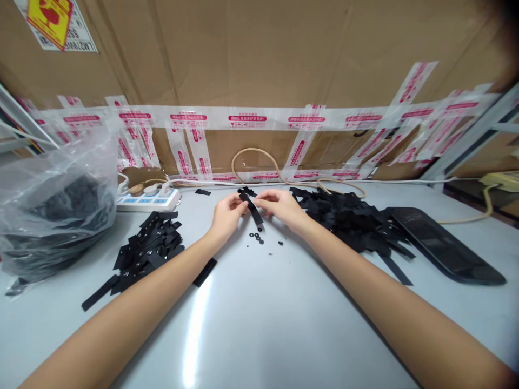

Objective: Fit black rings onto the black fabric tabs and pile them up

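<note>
Between thumb and fingers, my left hand (227, 217) pinches a black fabric strip (254, 214) that slants down over the table. My right hand (284, 207) is closed beside the strip's upper part, thumb and fingertips together; whatever is in them is too small or hidden to make out. Several small black rings (257, 236) lie just below the strip's lower end. More black pieces (246, 191) show behind my fingertips. To the left of my left hand is a heap of black strips with shiny metal bits (152, 246). A larger heap of black strips (344, 219) spreads beyond my right hand.
A clear plastic bag (60, 210) of dark pieces stands at the left. Near it is a power strip (152, 202) with plugs. A dark, glossy flat object (448, 246) rests at the right. Taped cardboard (259, 59) and a beige cable (259, 150) line the back.
</note>
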The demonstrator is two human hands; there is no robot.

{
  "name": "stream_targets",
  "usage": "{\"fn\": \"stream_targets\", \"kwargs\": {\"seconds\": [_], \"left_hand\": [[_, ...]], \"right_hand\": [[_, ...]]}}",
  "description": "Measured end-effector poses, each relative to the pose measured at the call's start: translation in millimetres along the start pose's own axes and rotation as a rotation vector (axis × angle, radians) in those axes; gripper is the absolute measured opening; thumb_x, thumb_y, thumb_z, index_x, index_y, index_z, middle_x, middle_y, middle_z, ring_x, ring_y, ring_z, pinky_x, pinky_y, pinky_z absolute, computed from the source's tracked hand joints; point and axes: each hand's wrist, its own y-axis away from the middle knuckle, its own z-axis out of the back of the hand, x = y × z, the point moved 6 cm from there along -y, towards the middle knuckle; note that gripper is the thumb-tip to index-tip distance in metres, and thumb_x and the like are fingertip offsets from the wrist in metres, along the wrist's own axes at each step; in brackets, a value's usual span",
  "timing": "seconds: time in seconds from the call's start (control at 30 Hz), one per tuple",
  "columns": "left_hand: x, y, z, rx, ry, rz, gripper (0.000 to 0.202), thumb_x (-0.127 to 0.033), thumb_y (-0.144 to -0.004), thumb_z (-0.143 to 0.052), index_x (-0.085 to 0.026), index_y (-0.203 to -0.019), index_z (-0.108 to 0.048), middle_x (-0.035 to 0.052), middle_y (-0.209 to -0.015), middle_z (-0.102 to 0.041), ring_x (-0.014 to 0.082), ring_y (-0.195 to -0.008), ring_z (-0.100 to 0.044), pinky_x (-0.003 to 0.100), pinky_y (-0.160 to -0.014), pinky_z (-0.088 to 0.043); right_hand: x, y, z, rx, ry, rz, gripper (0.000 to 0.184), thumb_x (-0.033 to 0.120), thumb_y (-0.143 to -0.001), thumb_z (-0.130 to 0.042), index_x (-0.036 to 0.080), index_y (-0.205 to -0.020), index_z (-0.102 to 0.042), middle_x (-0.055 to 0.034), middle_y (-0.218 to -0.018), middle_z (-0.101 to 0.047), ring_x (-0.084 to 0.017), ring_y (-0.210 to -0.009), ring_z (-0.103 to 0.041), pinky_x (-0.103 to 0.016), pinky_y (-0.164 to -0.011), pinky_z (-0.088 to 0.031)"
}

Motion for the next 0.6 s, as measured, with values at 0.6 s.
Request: {"fn": "stream_targets", "kwargs": {"seconds": [0.6], "left_hand": [[1,1,15.4,-0.233,0.031,0.024,0.006,-0.01,-0.068,-0.055,-0.015,-0.066,-0.053,-0.0024,-0.061,-0.055,0.0094,-0.059,-0.053,0.024,-0.065,-0.044]], "right_hand": [[7,16,-14,0.512,0.573,0.118,0.009,0.013,-0.062,-0.062,0.018,-0.057,-0.057,0.0039,-0.052,-0.05,-0.01,-0.049,-0.043,-0.024,-0.048,-0.032]]}}
